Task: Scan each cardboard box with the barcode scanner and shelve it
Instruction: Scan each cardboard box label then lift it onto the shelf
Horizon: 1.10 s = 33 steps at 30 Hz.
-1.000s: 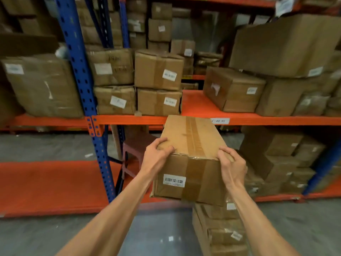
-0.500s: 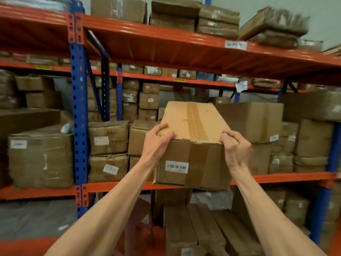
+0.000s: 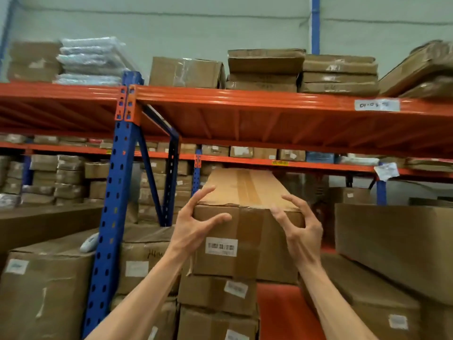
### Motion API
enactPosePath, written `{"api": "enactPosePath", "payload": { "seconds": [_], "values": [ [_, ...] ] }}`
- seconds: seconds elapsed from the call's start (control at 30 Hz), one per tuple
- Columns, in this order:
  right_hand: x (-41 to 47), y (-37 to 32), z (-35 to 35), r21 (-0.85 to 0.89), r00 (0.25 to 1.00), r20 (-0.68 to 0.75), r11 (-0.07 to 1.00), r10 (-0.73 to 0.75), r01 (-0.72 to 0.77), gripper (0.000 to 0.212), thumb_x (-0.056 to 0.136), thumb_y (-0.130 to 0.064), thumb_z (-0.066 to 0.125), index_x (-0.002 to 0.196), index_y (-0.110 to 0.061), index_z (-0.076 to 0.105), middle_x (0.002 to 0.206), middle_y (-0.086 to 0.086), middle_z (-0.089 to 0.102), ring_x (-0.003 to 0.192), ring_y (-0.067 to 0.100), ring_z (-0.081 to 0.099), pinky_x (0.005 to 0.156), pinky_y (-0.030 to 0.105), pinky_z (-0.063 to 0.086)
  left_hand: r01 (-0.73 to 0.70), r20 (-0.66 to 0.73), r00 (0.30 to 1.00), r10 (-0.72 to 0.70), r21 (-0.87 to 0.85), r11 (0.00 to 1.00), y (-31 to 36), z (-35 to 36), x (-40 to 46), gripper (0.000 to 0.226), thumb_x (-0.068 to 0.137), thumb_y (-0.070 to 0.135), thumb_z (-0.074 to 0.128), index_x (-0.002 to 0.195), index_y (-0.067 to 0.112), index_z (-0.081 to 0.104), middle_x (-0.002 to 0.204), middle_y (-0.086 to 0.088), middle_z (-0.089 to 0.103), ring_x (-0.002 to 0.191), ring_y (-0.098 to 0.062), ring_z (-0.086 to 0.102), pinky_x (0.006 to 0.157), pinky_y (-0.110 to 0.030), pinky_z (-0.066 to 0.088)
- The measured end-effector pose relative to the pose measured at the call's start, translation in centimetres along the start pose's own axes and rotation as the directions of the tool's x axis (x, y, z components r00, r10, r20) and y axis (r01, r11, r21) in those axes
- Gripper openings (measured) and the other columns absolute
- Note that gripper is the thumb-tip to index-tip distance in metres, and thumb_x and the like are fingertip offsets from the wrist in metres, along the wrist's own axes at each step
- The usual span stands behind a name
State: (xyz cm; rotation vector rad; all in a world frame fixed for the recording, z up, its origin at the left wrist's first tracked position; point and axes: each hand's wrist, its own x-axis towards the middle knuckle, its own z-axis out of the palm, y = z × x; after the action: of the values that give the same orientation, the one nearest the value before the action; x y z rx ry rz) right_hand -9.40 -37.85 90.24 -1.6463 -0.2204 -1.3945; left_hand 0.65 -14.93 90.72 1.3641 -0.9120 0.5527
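A long taped cardboard box [image 3: 269, 244] with a barcode label [image 3: 221, 246] on its near end lies on top of two stacked boxes [image 3: 215, 294] on the orange middle shelf [image 3: 282, 315]. My left hand [image 3: 193, 231] is at its near left corner, fingers spread, with the fingertips on the top edge and the thumb on the front face. My right hand [image 3: 302, 231] is at the near right corner, its fingers also spread and loosely bent, the fingertips just touching the top edge. No scanner is in either hand.
A blue rack upright [image 3: 115, 217] stands left of the stack. Large boxes [image 3: 392, 239] fill the shelf to the right, and more boxes [image 3: 46, 290] sit to the left with a small white object [image 3: 89, 241] on top. The upper orange shelf [image 3: 245, 101] carries flat cartons.
The box went up from waist height onto the stack on the middle shelf. Both hands have loosened from a firm grip on its near corners to spread fingers. The view tilted upward.
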Motion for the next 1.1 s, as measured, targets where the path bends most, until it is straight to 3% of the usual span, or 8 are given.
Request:
{"api": "enactPosePath", "payload": {
  "seconds": [0.1, 0.17, 0.27, 0.43, 0.53, 0.6, 0.73, 1.1],
  "values": [
    [2.8, 3.8, 3.2, 0.014, 0.991, 0.098, 0.996, -0.086, 0.086, 0.042, 0.072, -0.066, 0.072, 0.114, -0.06, 0.07, 0.14, -0.046, 0.045, 0.142, 0.0, 0.042, 0.115, 0.042, 0.041, -0.032, -0.029, 0.999, 0.033, 0.025, 0.999, -3.1, -1.3, 3.3, 0.067, 0.071, 0.049, 0.087, 0.131, 0.055, 0.058, 0.145, 0.02, 0.051, 0.14, -0.015, 0.044, 0.11, -0.046, 0.045],
    [4.6, 6.5, 5.4, -0.019, 0.988, 0.106, 0.993, -0.117, 0.12, 0.036, 0.075, -0.065, 0.072, 0.111, -0.064, 0.071, 0.151, -0.029, 0.046, 0.144, 0.005, 0.042, 0.118, 0.051, 0.04, -0.09, -0.018, 0.996, 0.092, 0.104, 0.991, -5.1, -1.9, 5.5, 0.047, 0.077, 0.041, 0.083, 0.121, 0.05, 0.068, 0.142, 0.023, 0.051, 0.14, -0.006, 0.04, 0.111, -0.041, 0.045],
    [6.7, 10.3, 8.3, -0.073, 0.99, 0.117, 0.993, -0.08, 0.089, 0.032, 0.077, -0.066, 0.071, 0.11, -0.064, 0.072, 0.149, -0.03, 0.045, 0.14, 0.005, 0.043, 0.116, 0.056, 0.041, -0.089, 0.002, 0.996, 0.09, 0.157, 0.984, -8.4, -2.4, 8.5, 0.031, 0.082, 0.036, 0.079, 0.112, 0.043, 0.075, 0.142, 0.016, 0.05, 0.133, -0.003, 0.044, 0.107, -0.038, 0.049],
    [7.4, 16.5, 10.8, -0.261, 0.982, 0.175, 0.959, -0.064, 0.109, 0.039, 0.084, -0.069, 0.066, 0.121, -0.077, 0.056, 0.161, -0.025, 0.021, 0.152, 0.018, 0.029, 0.117, 0.06, 0.039, -0.108, 0.123, 0.99, 0.074, 0.295, 0.949, -14.5, -1.7, 10.9, 0.042, 0.087, 0.045, 0.069, 0.128, 0.052, 0.062, 0.159, 0.018, 0.021, 0.134, 0.01, 0.032, 0.105, -0.016, 0.044],
    [8.1, 18.4, 12.0, -0.462, 0.969, 0.197, 0.858, -0.15, 0.227, 0.048, 0.098, -0.066, 0.053, 0.145, -0.066, 0.042, 0.172, -0.016, -0.01, 0.16, 0.023, 0.007, 0.124, 0.063, 0.026, -0.187, 0.153, 0.98, 0.13, 0.455, 0.87, -17.0, -1.5, 12.1, 0.069, 0.085, 0.053, 0.071, 0.145, 0.057, 0.037, 0.165, 0.017, -0.015, 0.147, -0.001, 0.0, 0.114, -0.03, 0.022],
    [7.5, 19.5, 12.6, -0.67, 0.945, 0.183, 0.668, -0.272, 0.322, 0.057, 0.104, -0.057, 0.044, 0.159, -0.048, 0.034, 0.175, 0.001, -0.01, 0.162, 0.028, -0.004, 0.127, 0.063, 0.008, -0.251, 0.136, 0.968, 0.212, 0.591, 0.767, -18.3, -1.4, 12.4, 0.086, 0.084, 0.063, 0.068, 0.155, 0.048, 0.023, 0.165, 0.005, -0.026, 0.153, -0.019, -0.013, 0.118, -0.041, 0.014],
    [2.5, 22.3, 12.9, -0.754, 0.884, 0.237, 0.497, -0.403, 0.429, 0.069, 0.102, -0.047, 0.042, 0.166, -0.026, 0.026, 0.175, 0.013, 0.009, 0.162, 0.035, 0.004, 0.125, 0.067, 0.006, -0.401, 0.206, 0.882, 0.424, 0.8, 0.446, -21.0, -0.7, 10.8, 0.09, 0.096, 0.061, 0.044, 0.159, 0.004, 0.014, 0.166, -0.023, -0.008, 0.154, -0.041, -0.004, 0.123, -0.061, 0.008],
    [2.8, 24.5, 12.8, -0.683, 0.87, 0.267, 0.555, -0.415, 0.475, 0.062, 0.104, -0.036, 0.042, 0.162, -0.014, 0.036, 0.173, 0.016, 0.017, 0.161, 0.037, 0.009, 0.126, 0.064, 0.014, -0.363, 0.175, 0.918, 0.355, 0.728, 0.582, -25.1, 0.5, 5.3, 0.067, 0.104, 0.029, 0.04, 0.156, -0.004, 0.015, 0.166, -0.023, 0.002, 0.155, -0.034, 0.005, 0.123, -0.058, 0.015]
  ]
}}
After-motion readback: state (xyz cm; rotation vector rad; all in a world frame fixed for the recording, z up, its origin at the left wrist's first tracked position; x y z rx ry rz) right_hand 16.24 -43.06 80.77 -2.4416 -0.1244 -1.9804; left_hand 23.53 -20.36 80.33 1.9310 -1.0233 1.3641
